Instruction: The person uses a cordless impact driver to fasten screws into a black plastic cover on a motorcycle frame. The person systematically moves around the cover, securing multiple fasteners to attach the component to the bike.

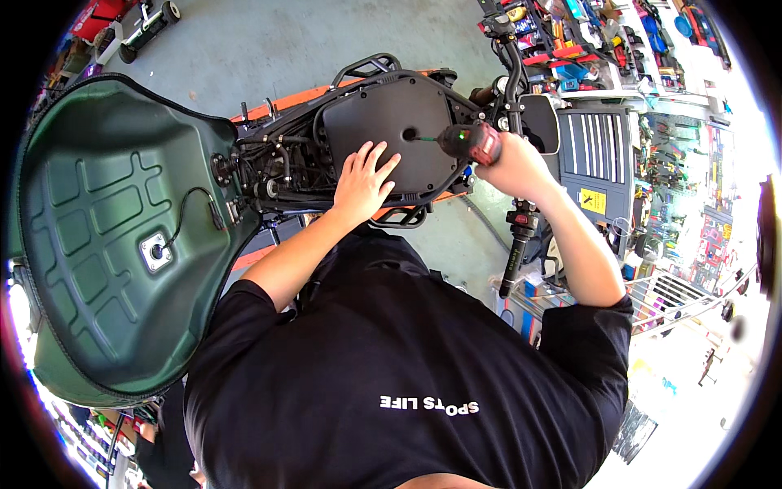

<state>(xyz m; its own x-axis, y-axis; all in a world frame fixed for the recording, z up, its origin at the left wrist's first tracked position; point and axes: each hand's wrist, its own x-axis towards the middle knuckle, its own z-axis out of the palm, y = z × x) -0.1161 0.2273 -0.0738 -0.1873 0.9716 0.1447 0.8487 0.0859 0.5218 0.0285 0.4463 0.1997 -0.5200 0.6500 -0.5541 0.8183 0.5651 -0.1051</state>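
Note:
My left hand (364, 181) lies flat, fingers spread, on a black plastic cover panel (391, 114) set in the frame of a scooter. My right hand (511, 163) grips a red and black cordless screwdriver (471, 143). Its green bit points left into a hole near the panel's middle (409, 135). The scooter's green seat (114, 236) is flipped up on the left, its moulded underside facing me.
The scooter's handlebar with a black grip (513, 253) runs down the right side. Tool racks and shelves (595, 41) crowded with hand tools fill the upper right. A grey concrete floor (269, 41) lies beyond. A small wheeled cart (138, 24) stands at the top left.

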